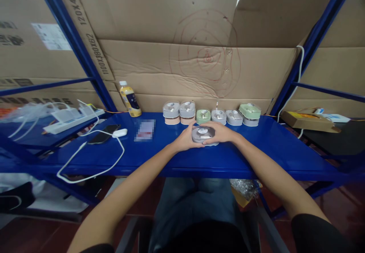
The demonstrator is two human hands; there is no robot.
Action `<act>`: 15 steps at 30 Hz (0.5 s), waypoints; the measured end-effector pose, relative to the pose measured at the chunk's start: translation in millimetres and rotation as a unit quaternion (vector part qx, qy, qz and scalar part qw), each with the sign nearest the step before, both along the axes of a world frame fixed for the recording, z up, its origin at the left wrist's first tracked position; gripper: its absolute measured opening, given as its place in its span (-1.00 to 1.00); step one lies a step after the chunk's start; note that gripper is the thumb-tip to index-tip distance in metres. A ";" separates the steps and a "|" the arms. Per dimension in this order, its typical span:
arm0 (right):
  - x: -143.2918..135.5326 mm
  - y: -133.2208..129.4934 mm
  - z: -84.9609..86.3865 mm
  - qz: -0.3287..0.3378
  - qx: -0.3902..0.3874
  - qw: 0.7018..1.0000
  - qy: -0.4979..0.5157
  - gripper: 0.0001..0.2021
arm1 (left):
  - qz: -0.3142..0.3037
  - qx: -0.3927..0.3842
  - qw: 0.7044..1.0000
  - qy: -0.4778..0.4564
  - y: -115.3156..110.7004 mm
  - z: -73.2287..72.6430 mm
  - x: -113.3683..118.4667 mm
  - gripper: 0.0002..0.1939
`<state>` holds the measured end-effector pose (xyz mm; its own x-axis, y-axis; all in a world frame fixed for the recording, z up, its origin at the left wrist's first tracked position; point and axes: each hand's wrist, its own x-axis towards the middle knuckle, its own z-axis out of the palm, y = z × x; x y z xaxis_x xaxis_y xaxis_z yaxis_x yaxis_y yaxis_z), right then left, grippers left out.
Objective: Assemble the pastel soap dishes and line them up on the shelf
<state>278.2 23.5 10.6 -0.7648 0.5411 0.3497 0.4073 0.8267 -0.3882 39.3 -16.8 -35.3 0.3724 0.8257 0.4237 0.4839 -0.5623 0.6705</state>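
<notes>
My left hand (184,137) and my right hand (222,132) close on a small grey oval lidded box (203,134) from its two sides, near the middle of the blue shelf. A round pale label shows on its top. Under its front right edge a pale rim peeks out; what that belongs to I cannot tell. Just behind stand similar boxes in a row: two stacks of grey on pink (171,110) (187,110), a single green box (203,116), two single grey boxes (218,116) (234,117), and a green-on-grey stack (250,113) at the right end.
A yellow bottle (130,100) stands at the back left, with a blurred-out packet (145,130) before it. Left of that lie a black phone (104,134), a white cable (94,177) and a power strip (74,120). Cardboard (142,62) backs the blue shelf (273,150).
</notes>
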 end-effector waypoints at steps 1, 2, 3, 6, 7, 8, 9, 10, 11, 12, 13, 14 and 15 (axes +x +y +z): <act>-1.2 -1.2 -0.4 -0.002 0.002 1.000 -0.003 -0.12 | -0.002 0.000 1.000 -0.002 -0.1 0.1 0.1 0.21; -1.9 -2.2 -0.6 -0.004 0.002 1.000 -0.005 -0.12 | -0.004 0.000 1.000 -0.004 -0.2 0.3 0.0 0.21; -2.3 -2.8 -0.9 -0.004 0.001 1.000 -0.007 -0.12 | -0.006 -0.001 1.000 -0.005 -0.3 0.7 -0.1 0.20; -2.1 -2.3 -2.8 -0.004 -0.007 1.000 -0.007 -0.15 | -0.007 -0.006 1.000 0.000 -0.3 2.6 -0.6 0.20; -1.5 -1.2 -3.9 -0.005 -0.010 1.000 -0.007 -0.15 | -0.007 -0.008 1.000 0.003 -0.2 3.3 -1.1 0.20; -0.6 0.3 -5.1 -0.004 -0.011 1.000 -0.006 -0.14 | -0.007 -0.008 1.000 0.007 -0.2 4.0 -1.8 0.19; 0.7 2.1 -6.3 -0.002 -0.012 1.000 -0.007 -0.13 | -0.007 -0.007 1.000 0.012 -0.1 4.6 -2.9 0.17; 2.4 4.1 -7.5 0.002 -0.012 1.000 -0.009 -0.09 | -0.005 -0.004 1.000 0.016 0.0 5.2 -4.4 0.14; 4.4 6.0 -8.4 0.007 -0.013 1.000 -0.013 -0.06 | -0.003 -0.001 1.000 0.020 0.1 5.6 -6.1 0.12; 6.6 7.6 -8.9 0.012 -0.013 1.000 -0.016 -0.03 | 0.001 0.002 1.000 0.022 0.3 5.9 -8.0 0.10; 8.7 8.7 -8.9 0.014 -0.014 1.000 -0.017 -0.02 | 0.004 0.005 1.000 0.022 0.6 6.0 -9.7 0.09; 10.6 9.3 -8.1 0.012 -0.014 1.000 -0.016 -0.03 | 0.005 0.006 1.000 0.019 1.2 5.7 -11.3 0.07; 12.3 9.3 -6.5 0.009 -0.013 1.000 -0.011 -0.06 | 0.002 0.008 1.000 0.012 2.1 5.2 -12.4 0.06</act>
<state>290.5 32.8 4.0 -0.7818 0.5361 0.3183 0.4012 0.8234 -0.4014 26.9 -14.8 -30.1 0.3795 0.8205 0.4276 0.5018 -0.5708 0.6499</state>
